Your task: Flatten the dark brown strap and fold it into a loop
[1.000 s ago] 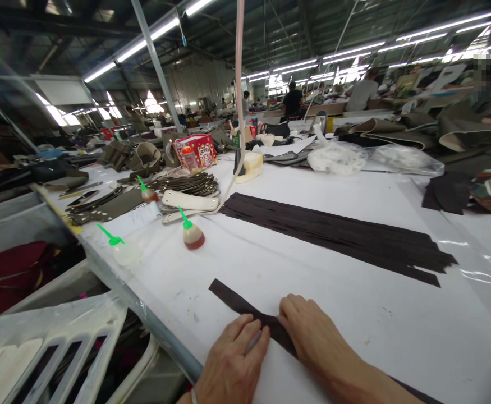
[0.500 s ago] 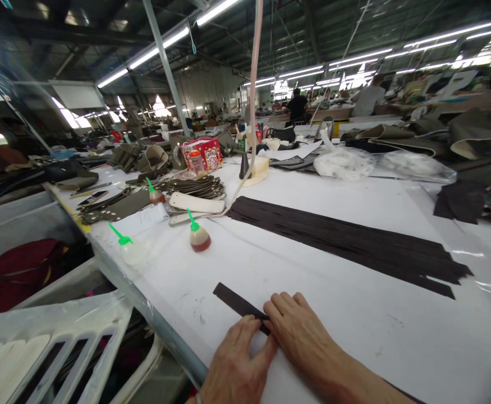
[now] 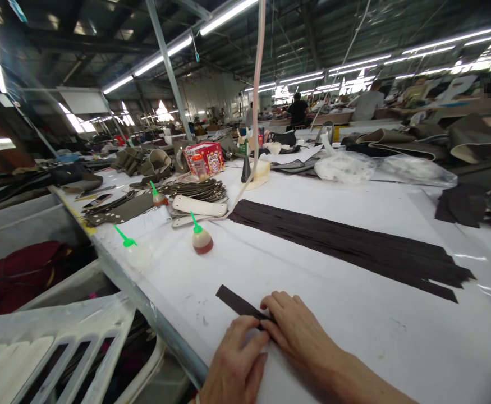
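A narrow dark brown strip [image 3: 237, 301] lies slantwise on the white table, its far end flat and its near part covered by my hands. My left hand [image 3: 239, 356] pinches the strip's edge between thumb and fingertips. Against it, my right hand [image 3: 298, 325] has its fingers closed on the same strip, fingertips almost touching those of the left. Beyond them is a long pile of similar dark strips [image 3: 338, 241]. To the left stands a squeeze bottle [image 3: 203, 241] with a green nozzle and reddish-brown liquid.
A paler green-tipped bottle [image 3: 138, 255] stands near the table's left edge [image 3: 144, 300]. White perforated straps [image 3: 198, 206] and stacked olive pieces lie further back. A hose [image 3: 255, 112] hangs down to the table. At lower left is a white slotted crate [image 3: 81, 342]. People work in the background.
My fingers have shifted slightly along the strip, and my left thumb has drawn back toward me. The whole view has moved a little; the strip pile and bottles stay in place.
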Demonstrator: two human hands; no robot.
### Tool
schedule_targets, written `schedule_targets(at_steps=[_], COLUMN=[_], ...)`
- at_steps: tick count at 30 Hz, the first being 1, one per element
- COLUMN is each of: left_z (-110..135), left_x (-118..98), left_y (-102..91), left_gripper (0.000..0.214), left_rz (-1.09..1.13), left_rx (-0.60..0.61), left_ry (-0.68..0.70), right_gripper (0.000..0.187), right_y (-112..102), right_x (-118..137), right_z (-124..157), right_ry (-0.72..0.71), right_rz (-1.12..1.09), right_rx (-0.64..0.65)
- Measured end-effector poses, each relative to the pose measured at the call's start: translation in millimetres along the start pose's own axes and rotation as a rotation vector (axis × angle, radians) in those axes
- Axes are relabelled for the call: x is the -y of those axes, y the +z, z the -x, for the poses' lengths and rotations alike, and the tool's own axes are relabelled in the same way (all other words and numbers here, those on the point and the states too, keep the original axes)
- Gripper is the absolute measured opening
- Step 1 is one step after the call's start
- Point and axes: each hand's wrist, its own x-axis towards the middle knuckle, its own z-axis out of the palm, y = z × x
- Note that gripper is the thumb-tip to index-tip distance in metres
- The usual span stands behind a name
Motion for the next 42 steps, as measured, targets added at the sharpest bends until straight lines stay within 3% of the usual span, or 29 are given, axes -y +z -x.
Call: schedule_targets(at_steps=[4,9,17,25,34,42], left_z=[-11.0,-26.8,-20.6,-16.5,-23.4,-29.2], left_x=[10.6,28.4,36.5,38.8,46.9,64.2], left_y=[-8.2,-8.7,-7.6,-2.1,-15.6,-19.2], left_gripper=[0.029,0.034,0.041,0.044,0.042,0.045], left_rz=[0.065,0.015,-0.059,-0.131,-0.289,-0.368], left_rx=[-0.082,0.094,0.16,0.165,0.205,0.168], left_ry=[-0.091,0.065,0.104,0.139,0.213,0.328], right_gripper=[0.012,0.019,0.02,0.017,0.024,0.024], right_y=[14.5,19.7,16.1,11.5,0.2,-3.6], right_x=[1.8,-4.2,-18.6,-20.0,-16.2,-29.4], right_z=[-3.5,1.7,26.6,31.8,38.7,56.5], right_ry=[-0.057,-0.107,-0.218,-0.251,-0.297,-0.28], right_rz=[0.167,0.183,0.172,0.222,0.293,0.262], right_rx=[-0.049,-0.061,-0.068,-0.033,-0.058,-0.052])
